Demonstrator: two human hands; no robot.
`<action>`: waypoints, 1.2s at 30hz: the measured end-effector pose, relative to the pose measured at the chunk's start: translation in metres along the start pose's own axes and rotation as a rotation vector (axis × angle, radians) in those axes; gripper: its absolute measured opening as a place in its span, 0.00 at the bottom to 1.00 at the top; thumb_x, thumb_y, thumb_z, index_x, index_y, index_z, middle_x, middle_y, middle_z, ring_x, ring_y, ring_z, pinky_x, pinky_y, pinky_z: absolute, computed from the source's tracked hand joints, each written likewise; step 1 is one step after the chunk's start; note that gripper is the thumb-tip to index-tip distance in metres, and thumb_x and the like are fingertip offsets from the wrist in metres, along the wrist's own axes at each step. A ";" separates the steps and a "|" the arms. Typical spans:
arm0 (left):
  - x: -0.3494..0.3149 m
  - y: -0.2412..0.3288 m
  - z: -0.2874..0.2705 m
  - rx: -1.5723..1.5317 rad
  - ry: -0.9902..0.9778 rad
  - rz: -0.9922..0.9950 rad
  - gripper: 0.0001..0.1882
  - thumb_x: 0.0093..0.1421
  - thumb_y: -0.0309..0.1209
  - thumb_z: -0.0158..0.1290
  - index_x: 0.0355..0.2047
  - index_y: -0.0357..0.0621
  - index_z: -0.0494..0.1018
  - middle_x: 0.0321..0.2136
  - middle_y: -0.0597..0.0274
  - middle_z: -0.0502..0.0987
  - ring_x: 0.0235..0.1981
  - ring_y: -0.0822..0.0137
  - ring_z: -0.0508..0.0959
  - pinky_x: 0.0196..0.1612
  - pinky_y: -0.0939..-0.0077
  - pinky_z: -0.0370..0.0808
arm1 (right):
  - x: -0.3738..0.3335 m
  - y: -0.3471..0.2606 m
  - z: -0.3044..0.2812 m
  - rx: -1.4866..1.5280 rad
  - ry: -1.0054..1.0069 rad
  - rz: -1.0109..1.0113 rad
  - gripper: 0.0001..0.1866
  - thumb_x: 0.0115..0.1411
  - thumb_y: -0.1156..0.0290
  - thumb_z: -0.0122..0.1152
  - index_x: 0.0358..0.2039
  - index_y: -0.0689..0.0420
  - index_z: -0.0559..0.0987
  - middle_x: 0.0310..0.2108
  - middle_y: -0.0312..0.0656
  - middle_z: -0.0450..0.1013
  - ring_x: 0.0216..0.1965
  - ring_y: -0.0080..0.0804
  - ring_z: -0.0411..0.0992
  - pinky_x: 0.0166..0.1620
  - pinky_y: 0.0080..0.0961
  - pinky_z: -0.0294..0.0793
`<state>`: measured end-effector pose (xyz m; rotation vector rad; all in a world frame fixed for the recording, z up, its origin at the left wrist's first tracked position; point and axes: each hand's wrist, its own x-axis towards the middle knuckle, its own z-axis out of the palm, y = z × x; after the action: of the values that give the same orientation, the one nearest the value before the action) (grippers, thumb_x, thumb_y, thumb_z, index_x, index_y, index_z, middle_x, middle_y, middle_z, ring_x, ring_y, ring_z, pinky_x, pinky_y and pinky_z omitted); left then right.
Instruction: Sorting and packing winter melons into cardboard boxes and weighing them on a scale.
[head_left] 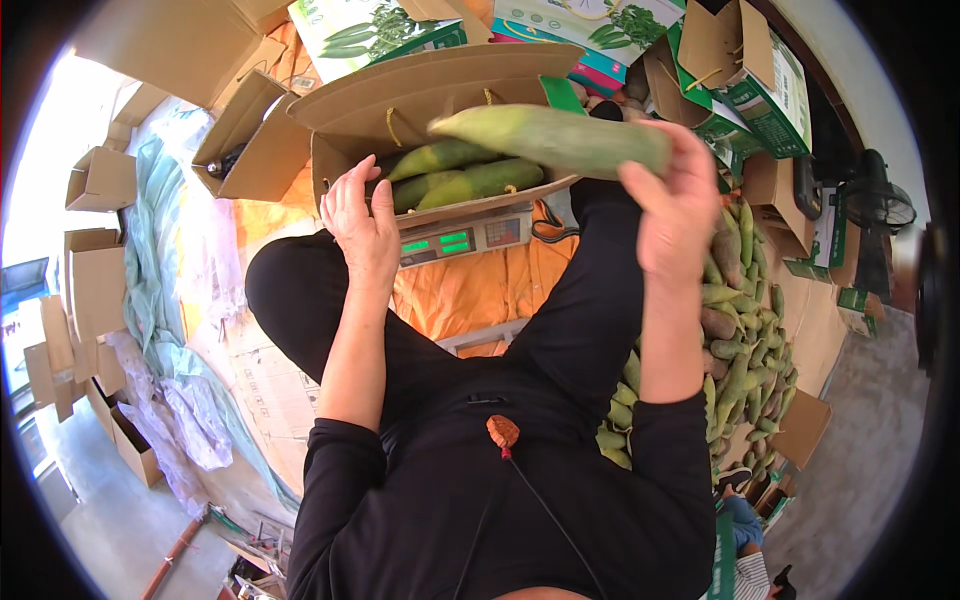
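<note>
My right hand (680, 205) is closed round the thick end of a long green radish (555, 138), slightly blurred, above the right part of an open cardboard box (440, 85). The radish's paler tapered end points left. Several more green radishes (480, 183) lie inside the box, partly hidden by the one I hold. At the box's near left corner is my left hand (362, 215), fingers apart, resting against the rim with nothing in it. Beneath the box, between my knees, sits a digital scale (465, 240) with lit green displays.
A large heap of green radishes (740, 340) lies at my right. Printed cartons (770, 95) and a black fan (878, 200) stand beyond it. An open brown box (250, 140) is left of the scale, with plastic sheeting (160, 270) farther left. Another person (748, 560) shows at lower right.
</note>
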<state>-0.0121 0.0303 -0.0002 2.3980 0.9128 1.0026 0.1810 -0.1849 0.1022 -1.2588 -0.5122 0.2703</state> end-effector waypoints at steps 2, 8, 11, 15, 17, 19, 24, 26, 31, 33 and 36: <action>0.001 -0.001 0.000 -0.044 0.011 -0.008 0.16 0.58 0.27 0.53 0.48 0.45 0.72 0.38 0.63 0.77 0.45 0.59 0.73 0.54 0.62 0.61 | 0.007 0.031 0.024 -0.049 -0.103 0.138 0.25 0.51 0.81 0.67 0.49 0.60 0.70 0.45 0.38 0.71 0.47 0.26 0.70 0.51 0.24 0.71; 0.004 0.000 -0.003 -0.085 0.022 -0.046 0.14 0.60 0.29 0.51 0.47 0.44 0.73 0.38 0.63 0.77 0.44 0.59 0.73 0.53 0.62 0.62 | 0.032 0.085 0.028 -0.242 -0.204 0.098 0.21 0.55 0.74 0.65 0.50 0.58 0.73 0.47 0.42 0.73 0.48 0.29 0.71 0.49 0.26 0.71; 0.002 -0.005 -0.006 -0.070 0.022 -0.020 0.14 0.61 0.29 0.50 0.47 0.44 0.73 0.38 0.62 0.77 0.44 0.58 0.73 0.53 0.62 0.62 | 0.054 0.065 0.011 -0.272 -0.069 0.049 0.15 0.56 0.74 0.64 0.45 0.61 0.77 0.41 0.38 0.75 0.43 0.22 0.72 0.48 0.22 0.71; 0.002 -0.002 -0.009 -0.087 0.016 -0.044 0.14 0.62 0.30 0.50 0.47 0.44 0.72 0.38 0.61 0.77 0.43 0.57 0.73 0.53 0.62 0.62 | 0.080 0.058 -0.022 -0.348 0.043 0.126 0.14 0.58 0.69 0.63 0.44 0.60 0.77 0.39 0.34 0.75 0.38 0.19 0.71 0.41 0.18 0.70; 0.003 0.004 -0.013 -0.201 -0.015 -0.153 0.13 0.63 0.30 0.49 0.48 0.42 0.72 0.39 0.59 0.77 0.44 0.58 0.73 0.52 0.64 0.65 | 0.084 0.071 -0.034 -0.377 0.041 0.204 0.14 0.59 0.67 0.62 0.45 0.58 0.77 0.39 0.34 0.76 0.40 0.19 0.71 0.40 0.18 0.69; 0.009 0.013 -0.017 -0.294 -0.042 -0.213 0.14 0.64 0.30 0.48 0.49 0.42 0.71 0.39 0.59 0.77 0.44 0.60 0.73 0.51 0.66 0.66 | 0.085 0.089 -0.045 -0.426 0.052 0.348 0.17 0.61 0.62 0.60 0.48 0.55 0.76 0.41 0.34 0.75 0.43 0.21 0.71 0.42 0.20 0.69; 0.032 0.034 -0.050 -0.659 -0.136 -0.399 0.17 0.69 0.34 0.45 0.54 0.40 0.68 0.45 0.61 0.75 0.45 0.73 0.71 0.51 0.78 0.66 | 0.073 0.100 -0.039 -0.487 -0.078 0.561 0.22 0.62 0.54 0.57 0.53 0.53 0.73 0.46 0.35 0.73 0.48 0.24 0.69 0.46 0.29 0.68; 0.045 0.037 -0.059 -0.600 -0.159 -0.390 0.18 0.70 0.39 0.41 0.54 0.42 0.69 0.45 0.62 0.76 0.51 0.72 0.70 0.59 0.75 0.60 | 0.075 0.101 -0.036 -0.543 -0.071 0.640 0.22 0.63 0.52 0.56 0.52 0.51 0.73 0.45 0.34 0.73 0.47 0.24 0.69 0.46 0.30 0.68; 0.079 0.002 -0.075 -0.496 -0.206 -0.495 0.23 0.68 0.42 0.46 0.57 0.40 0.65 0.48 0.57 0.74 0.53 0.67 0.69 0.58 0.72 0.61 | 0.085 0.114 -0.039 -0.492 -0.069 0.701 0.23 0.64 0.49 0.53 0.51 0.52 0.73 0.44 0.36 0.73 0.46 0.27 0.70 0.46 0.32 0.69; 0.088 -0.033 -0.076 -0.455 -0.248 -0.548 0.30 0.64 0.43 0.51 0.60 0.37 0.62 0.51 0.51 0.71 0.54 0.65 0.69 0.59 0.70 0.62 | 0.089 0.124 -0.041 -0.416 -0.063 0.737 0.24 0.64 0.49 0.52 0.51 0.53 0.73 0.43 0.38 0.73 0.45 0.30 0.70 0.46 0.32 0.70; 0.100 -0.041 -0.072 -0.314 -0.399 -0.694 0.33 0.64 0.44 0.52 0.62 0.35 0.58 0.54 0.48 0.69 0.57 0.61 0.67 0.60 0.67 0.61 | 0.093 0.142 -0.051 -0.425 -0.019 0.779 0.26 0.64 0.46 0.50 0.52 0.54 0.73 0.45 0.41 0.72 0.47 0.31 0.70 0.47 0.34 0.70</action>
<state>-0.0293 0.1358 0.0739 1.7189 1.1940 0.3505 0.2981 -0.1421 -0.0237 -1.8412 -0.0647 0.8588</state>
